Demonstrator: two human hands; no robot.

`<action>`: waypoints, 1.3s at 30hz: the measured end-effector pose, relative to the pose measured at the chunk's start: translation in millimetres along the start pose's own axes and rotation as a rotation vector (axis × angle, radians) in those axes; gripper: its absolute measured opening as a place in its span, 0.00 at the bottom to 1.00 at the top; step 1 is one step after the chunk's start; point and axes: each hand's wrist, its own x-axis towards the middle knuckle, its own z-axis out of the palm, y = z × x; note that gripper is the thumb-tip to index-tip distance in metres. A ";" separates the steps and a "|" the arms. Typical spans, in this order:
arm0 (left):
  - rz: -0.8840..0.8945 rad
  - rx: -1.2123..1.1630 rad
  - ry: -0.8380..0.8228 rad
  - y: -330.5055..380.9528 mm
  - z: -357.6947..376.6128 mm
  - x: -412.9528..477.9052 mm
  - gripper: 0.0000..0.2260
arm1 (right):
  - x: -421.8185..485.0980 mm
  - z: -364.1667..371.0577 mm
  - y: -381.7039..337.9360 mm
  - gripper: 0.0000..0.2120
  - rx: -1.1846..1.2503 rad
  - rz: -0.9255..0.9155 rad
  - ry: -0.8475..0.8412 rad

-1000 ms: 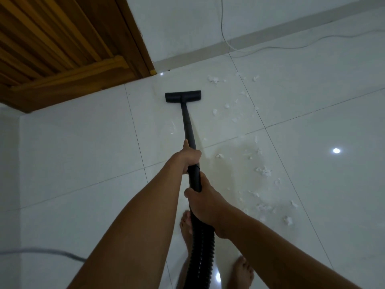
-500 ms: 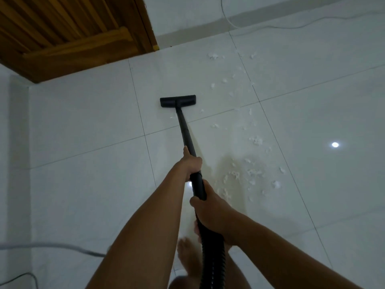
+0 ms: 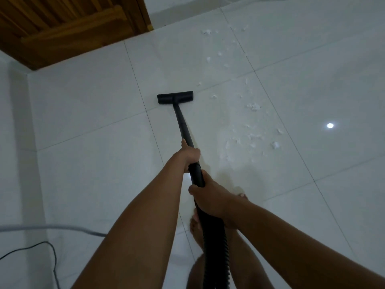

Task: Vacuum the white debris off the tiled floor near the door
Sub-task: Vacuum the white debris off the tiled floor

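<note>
1. Compared with the earlier frames, the floor head [image 3: 175,97] has been drawn back from the door [image 3: 62,28] toward the person. It now lies flat across a grout line, well apart from the door corner
2. The view has shifted too: less of the door shows, and a black cable [image 3: 52,253] has come in at lower left, below a blurred grey cable [image 3: 62,227]
3. Left hand [image 3: 190,156] is placed as before, its grip wrapped round the vacuum wand [image 3: 183,126] partway up, thumb lying along the tube
4. Right hand [image 3: 208,197] sits just behind it, grip closed round the vacuum wand's thicker near end, where the ribbed hose [image 3: 216,247] joins. The hose runs down between the arms
5. White debris [image 3: 253,106] is still on the tiled floor [image 3: 93,163], all to the right of the floor head. There are small bits near the far wall and a denser patch beside the wand. The nearest scrap is near the head's right end, not touching
6. Wand and head read as plain black; too dark and small to tell any marking
7. The floor is large glossy white tiles with thin dark grout, and a round light reflection [image 3: 330,125] shows at right. The slatted wooden door is at upper left, a bare foot [image 3: 196,228] shows by the hose, and the room is dim
</note>
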 end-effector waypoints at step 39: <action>-0.035 0.077 -0.109 -335.7 232.5 -256.4 0.35 | -283.8 78.4 380.1 0.21 0.023 0.020 0.083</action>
